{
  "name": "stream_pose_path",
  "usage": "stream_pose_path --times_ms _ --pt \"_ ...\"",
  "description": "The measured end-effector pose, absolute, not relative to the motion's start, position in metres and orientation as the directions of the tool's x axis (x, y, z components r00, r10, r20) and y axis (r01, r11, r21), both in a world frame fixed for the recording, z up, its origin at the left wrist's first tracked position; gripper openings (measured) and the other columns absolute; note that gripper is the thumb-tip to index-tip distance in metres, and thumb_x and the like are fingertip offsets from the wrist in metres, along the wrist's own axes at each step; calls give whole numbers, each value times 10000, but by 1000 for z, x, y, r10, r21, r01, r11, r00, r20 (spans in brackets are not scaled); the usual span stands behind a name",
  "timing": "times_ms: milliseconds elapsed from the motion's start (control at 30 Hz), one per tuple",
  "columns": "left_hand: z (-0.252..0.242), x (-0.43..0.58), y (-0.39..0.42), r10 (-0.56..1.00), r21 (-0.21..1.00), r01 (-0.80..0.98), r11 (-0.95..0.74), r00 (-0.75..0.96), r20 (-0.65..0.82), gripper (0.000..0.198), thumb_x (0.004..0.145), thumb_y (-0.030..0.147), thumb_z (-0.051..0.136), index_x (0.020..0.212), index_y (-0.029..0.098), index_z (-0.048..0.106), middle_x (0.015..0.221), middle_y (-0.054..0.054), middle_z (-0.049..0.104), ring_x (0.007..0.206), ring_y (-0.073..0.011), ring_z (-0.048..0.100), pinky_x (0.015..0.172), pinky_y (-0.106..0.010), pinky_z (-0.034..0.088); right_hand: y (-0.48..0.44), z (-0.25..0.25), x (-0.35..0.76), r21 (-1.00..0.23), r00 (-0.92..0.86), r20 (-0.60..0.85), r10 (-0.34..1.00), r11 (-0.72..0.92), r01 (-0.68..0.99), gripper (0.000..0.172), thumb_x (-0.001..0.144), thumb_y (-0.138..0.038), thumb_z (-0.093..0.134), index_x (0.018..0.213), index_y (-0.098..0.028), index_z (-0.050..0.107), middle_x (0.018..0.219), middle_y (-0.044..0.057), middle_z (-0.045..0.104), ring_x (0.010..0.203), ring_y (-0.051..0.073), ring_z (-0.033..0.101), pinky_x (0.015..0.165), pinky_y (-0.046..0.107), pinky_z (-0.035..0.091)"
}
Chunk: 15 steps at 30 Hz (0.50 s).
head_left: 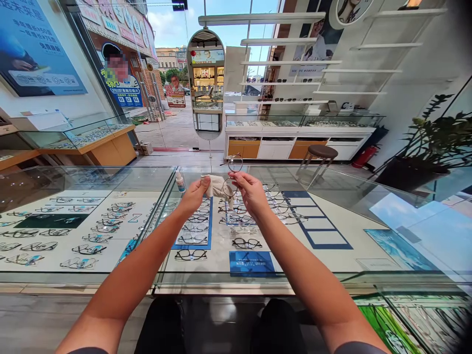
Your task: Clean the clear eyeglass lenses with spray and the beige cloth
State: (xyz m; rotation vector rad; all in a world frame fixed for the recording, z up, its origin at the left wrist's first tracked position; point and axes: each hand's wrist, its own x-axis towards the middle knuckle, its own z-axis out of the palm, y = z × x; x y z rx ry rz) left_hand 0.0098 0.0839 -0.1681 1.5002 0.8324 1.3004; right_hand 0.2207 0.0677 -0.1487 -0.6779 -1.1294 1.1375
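Observation:
My left hand [194, 195] pinches a pale cleaning cloth [218, 186] and holds it against a lens. In my right hand [251, 191] is a pair of thin-framed glasses [233, 169], gripped by the frame, one lens sticking up above the fingers. Both hands hover over the glass top of a display counter [332, 189]. A small spray bottle [180, 182] stands on the glass just left of my left hand.
Under the glass lie several rows of glasses [191, 240] on white and blue trays. A second case [84, 216] joins on the left. Beyond are a brown stool [322, 151], an oval mirror [207, 83], wall shelves and a potted plant [431, 147] at right.

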Motion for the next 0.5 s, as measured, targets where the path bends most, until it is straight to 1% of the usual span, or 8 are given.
stream_pose_path --times_ms 67,133,200,267,367,433,500 --pt "-168 9 87 925 944 -123 -307 195 326 811 850 972 710 1102 210 819 899 -74 793 1016 -265 763 942 -394 615 67 -147 223 -889 -39 390 920 365 -277 473 735 -728 976 865 -278 903 1155 89 824 1281 321 688 1170 479 509" --pt "-167 9 88 926 942 -150 -301 188 326 831 844 983 704 1120 208 822 934 -87 813 1066 -277 772 986 -414 616 64 -147 223 -896 -113 433 894 412 -168 451 765 -719 968 826 -277 898 1231 100 796 1324 334 675 1217 509 478" --pt "-166 9 87 928 941 -158 -300 180 326 839 843 981 708 1125 200 826 965 -91 826 1105 -280 771 1041 -421 602 61 -148 220 -885 -171 465 869 462 -59 461 778 -731 960 791 -276 889 1317 112 760 1360 345 655 1266 533 433" --pt "-164 9 84 926 939 -150 -309 176 333 825 854 962 721 1128 192 831 986 -89 834 1135 -279 766 1085 -413 580 58 -149 217 -865 -206 490 847 502 6 482 794 -754 941 781 -276 883 1369 115 736 1401 354 628 1301 544 391" --pt "-159 10 78 910 935 -153 -321 224 349 764 884 892 766 1161 183 834 1009 -86 839 1147 -276 762 1073 -388 571 56 -150 215 -861 -270 488 830 509 9 493 819 -761 922 814 -269 884 1362 115 733 1392 352 625 1273 535 417" --pt "-156 10 75 898 936 -176 -304 277 343 731 870 841 827 1183 180 831 1001 -81 838 1112 -271 770 1016 -369 586 57 -150 215 -876 -295 467 833 481 -28 500 814 -752 930 820 -254 878 1313 112 734 1336 339 648 1224 512 459" --pt "-154 11 74 893 939 -207 -276 305 330 714 836 810 880 1168 180 830 977 -75 835 1033 -256 780 943 -350 598 58 -151 216 -893 -308 443 842 446 -65 500 807 -740 936 822 -245 875 1272 102 734 1267 318 666 1177 488 487"
